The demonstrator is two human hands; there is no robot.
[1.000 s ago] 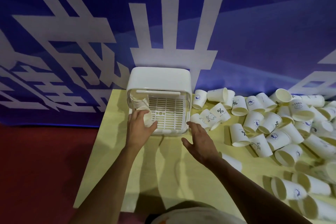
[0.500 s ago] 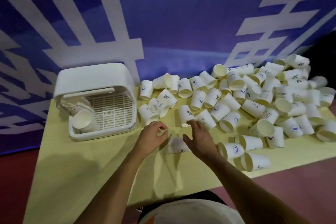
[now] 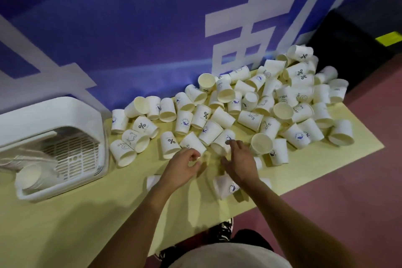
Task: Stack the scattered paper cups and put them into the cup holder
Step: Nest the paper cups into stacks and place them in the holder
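Observation:
Several white paper cups (image 3: pixel 250 104) lie scattered in a heap across the middle and right of the yellow table (image 3: pixel 65 224). A white cup holder (image 3: pixel 43 115) stands at the left; a stack of cups (image 3: pixel 29 177) lies inside it on its slatted floor. My left hand (image 3: pixel 182 166) hovers by a tipped cup (image 3: pixel 192 143), fingers curled and holding nothing. My right hand (image 3: pixel 239 160) is spread with its fingertips touching another tipped cup (image 3: pixel 223 140). One more cup (image 3: pixel 227 187) lies under my right wrist.
A blue banner with large white characters (image 3: pixel 152 28) rises right behind the table. The table's right edge (image 3: pixel 348 163) drops to a reddish floor. A dark block with a yellow mark (image 3: pixel 369 39) sits at the far right. My shoes show below.
Both hands left the cup holder and moved right to the cup pile; the view swung right with them. The left hand no longer touches the stack in the holder.

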